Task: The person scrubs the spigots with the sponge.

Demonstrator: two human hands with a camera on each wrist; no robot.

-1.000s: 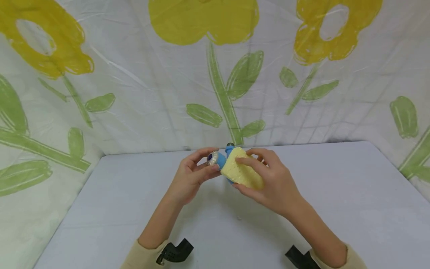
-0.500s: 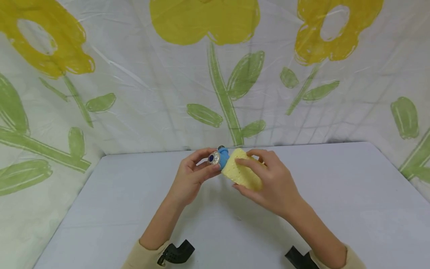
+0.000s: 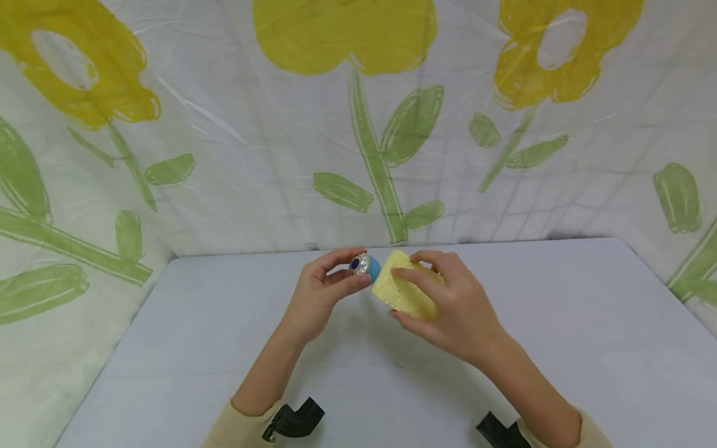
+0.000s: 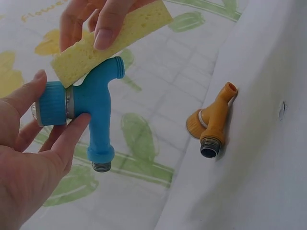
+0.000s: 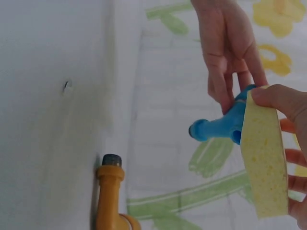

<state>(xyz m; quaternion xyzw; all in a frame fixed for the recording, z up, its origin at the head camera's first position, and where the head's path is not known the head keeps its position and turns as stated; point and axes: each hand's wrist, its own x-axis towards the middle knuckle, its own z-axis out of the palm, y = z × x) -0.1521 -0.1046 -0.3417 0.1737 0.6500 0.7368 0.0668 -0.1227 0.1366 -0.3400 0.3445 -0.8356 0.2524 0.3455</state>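
My left hand (image 3: 316, 291) grips a blue tap (image 4: 100, 108) by its ribbed round knob, which has a silvery end with a dark blue centre. In the left wrist view the tap's threaded inlet points down and its spout points right. My right hand (image 3: 460, 305) pinches a pale yellow sponge (image 3: 404, 291) between thumb and fingers. The sponge's edge lies right against the tap's body, next to the knob. In the head view the sponge and fingers hide most of the tap's body.
An orange tap (image 4: 216, 117) lies on the white table (image 3: 224, 348), hidden in the head view. A light curtain (image 3: 252, 205) printed with yellow flowers hangs behind the table's back edge. Black camera mounts (image 3: 294, 418) sit at both wrists.
The blue tap has turned in my left hand: its threaded end swung from behind the sponge leftward, then out of sight behind the knob. The right hand and sponge have barely shifted.
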